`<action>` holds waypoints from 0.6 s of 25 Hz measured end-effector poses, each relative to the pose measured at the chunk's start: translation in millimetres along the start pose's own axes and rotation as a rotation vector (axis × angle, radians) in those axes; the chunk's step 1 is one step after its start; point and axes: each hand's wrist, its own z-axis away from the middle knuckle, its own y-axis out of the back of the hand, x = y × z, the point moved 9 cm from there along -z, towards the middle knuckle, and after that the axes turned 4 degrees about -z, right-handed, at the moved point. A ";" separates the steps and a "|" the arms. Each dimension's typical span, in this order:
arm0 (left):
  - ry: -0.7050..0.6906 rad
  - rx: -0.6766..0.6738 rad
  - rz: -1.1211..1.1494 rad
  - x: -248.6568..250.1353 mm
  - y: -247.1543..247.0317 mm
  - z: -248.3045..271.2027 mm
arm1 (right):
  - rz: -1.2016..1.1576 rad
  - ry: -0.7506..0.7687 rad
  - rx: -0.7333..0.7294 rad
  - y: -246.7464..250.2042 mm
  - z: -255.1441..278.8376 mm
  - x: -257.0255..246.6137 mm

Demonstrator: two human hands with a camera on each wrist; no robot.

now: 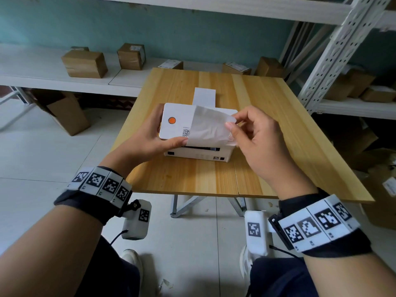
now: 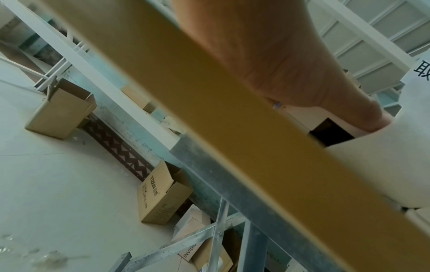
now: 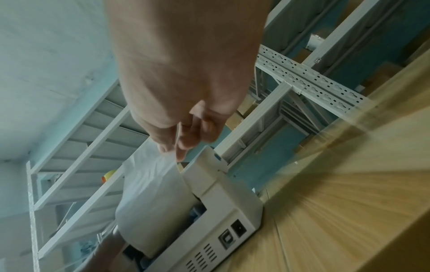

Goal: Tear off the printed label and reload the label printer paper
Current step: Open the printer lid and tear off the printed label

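A white label printer [image 1: 171, 129] with an orange button [image 1: 171, 120] sits mid-table on the wooden table [image 1: 192, 179]. A white printed label [image 1: 209, 127] comes out of its front slot and curls up over the lid. My left hand [image 1: 153, 135] grips the printer's left side, its thumb on the lid's front edge beside the label. My right hand [image 1: 233, 122] pinches the label's upper right corner between thumb and fingers. A white paper strip [image 1: 204, 96] lies behind the printer. The right wrist view shows my fingers [image 3: 181, 147] on the label [image 3: 151, 187] above the printer [image 3: 228, 198].
Cardboard boxes [image 1: 85, 63] stand on the low white shelf behind the table. A perforated metal rack [image 1: 334, 52] with more boxes rises at the right. An open box [image 1: 66, 116] lies on the floor at the left. The table's near edge [image 1: 192, 192] is close to my wrists.
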 end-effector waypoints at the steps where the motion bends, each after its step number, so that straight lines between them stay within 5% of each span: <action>1: 0.004 0.000 0.007 0.1 0.2 0.3 | -0.039 -0.026 -0.004 -0.2 0.4 0.5; 9: 0.012 0.008 -0.013 1.2 0.3 1.2 | -0.351 -0.102 0.117 3.6 1.4 3.0; 15: 0.032 -0.013 0.024 1.3 -2.8 1.5 | -0.314 -0.053 0.296 20.0 2.8 3.5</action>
